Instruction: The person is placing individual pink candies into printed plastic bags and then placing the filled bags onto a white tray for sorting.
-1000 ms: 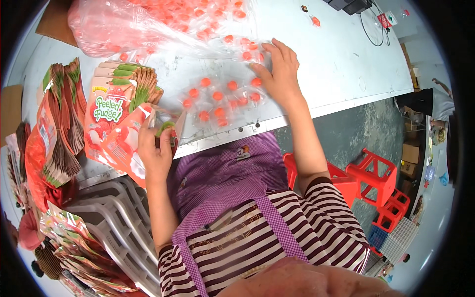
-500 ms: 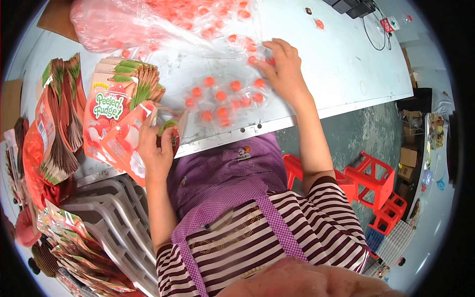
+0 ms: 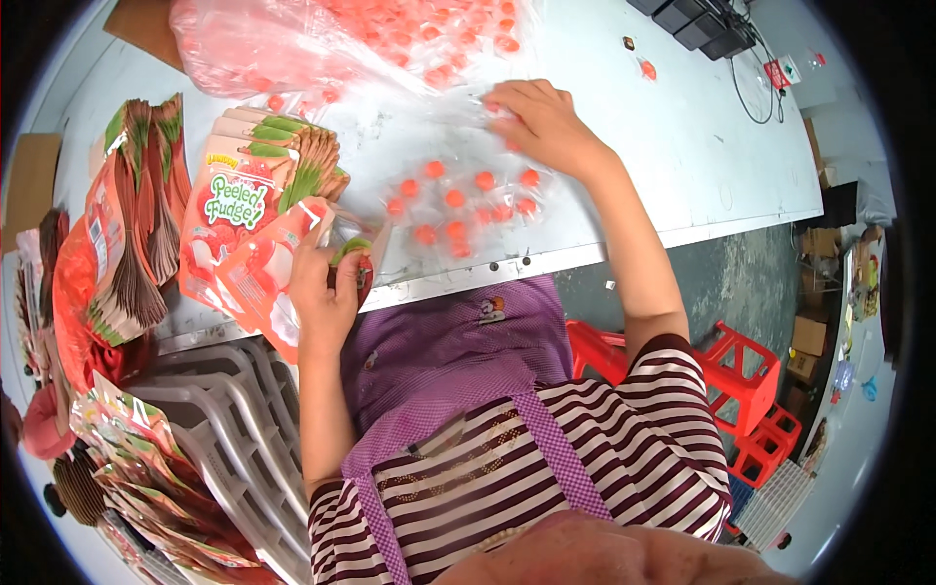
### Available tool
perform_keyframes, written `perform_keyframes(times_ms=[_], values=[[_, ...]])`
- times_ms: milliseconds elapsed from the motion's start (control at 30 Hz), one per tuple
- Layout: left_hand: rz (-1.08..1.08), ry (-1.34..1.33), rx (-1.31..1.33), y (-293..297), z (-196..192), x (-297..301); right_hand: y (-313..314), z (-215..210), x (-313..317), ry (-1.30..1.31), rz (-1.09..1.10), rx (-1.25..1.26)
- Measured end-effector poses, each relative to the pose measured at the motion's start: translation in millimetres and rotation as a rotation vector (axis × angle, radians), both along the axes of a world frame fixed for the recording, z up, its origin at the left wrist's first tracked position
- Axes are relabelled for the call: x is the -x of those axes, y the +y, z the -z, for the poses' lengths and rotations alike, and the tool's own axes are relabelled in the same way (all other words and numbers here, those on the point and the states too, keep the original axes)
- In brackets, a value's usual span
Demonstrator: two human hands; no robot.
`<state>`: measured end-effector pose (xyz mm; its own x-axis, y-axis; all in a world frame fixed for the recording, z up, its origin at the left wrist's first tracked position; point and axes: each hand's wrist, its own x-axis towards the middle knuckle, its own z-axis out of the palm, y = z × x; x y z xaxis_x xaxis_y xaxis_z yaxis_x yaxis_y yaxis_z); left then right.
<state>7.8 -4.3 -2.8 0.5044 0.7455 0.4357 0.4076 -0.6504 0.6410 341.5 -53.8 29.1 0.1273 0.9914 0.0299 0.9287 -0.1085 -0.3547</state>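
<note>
My left hand [image 3: 325,283] is closed on the rim of a red pouch [image 3: 266,260], whose mouth is held apart at the front edge of the table. Just behind it lies a fanned stack of matching pouches [image 3: 230,200] with green tops. Farther out, my right hand [image 3: 549,125] bends its fingers and thumb over a few orange-red candies in clear wrappers, partly hidden under them. Between both hands a loose group of wrapped candies [image 3: 454,198] is spread on the white table [image 3: 624,195].
A large clear bag of wrapped candies [image 3: 283,49] lies at the far side. More bundled pouches [image 3: 132,224] stand at the left. Grey plastic crates [image 3: 219,400] with pouches are below them. Red stools [image 3: 736,380] stand on the floor at right. Black devices with cables [image 3: 697,24] sit far right.
My right hand has shifted slightly left over the candies, its fingers drawn closer together. My left hand still holds the pouch. The whole view has shifted a little.
</note>
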Motion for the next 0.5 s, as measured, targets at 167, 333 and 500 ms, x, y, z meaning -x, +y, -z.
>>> perform_keyframes(times_ms=[167,333,500], values=[[-0.012,-0.022,0.095,-3.2,-4.7,0.5,-42.7,-0.5,-7.2,-0.036,-0.066,-0.049],[-0.007,-0.015,0.098,-1.3,-4.6,-2.1,-62.7,1.3,6.4,-0.064,-0.037,-0.102],[0.013,-0.016,-0.002,-0.1,0.1,0.1,-66.2,4.0,25.6,-0.138,0.018,-0.106]])
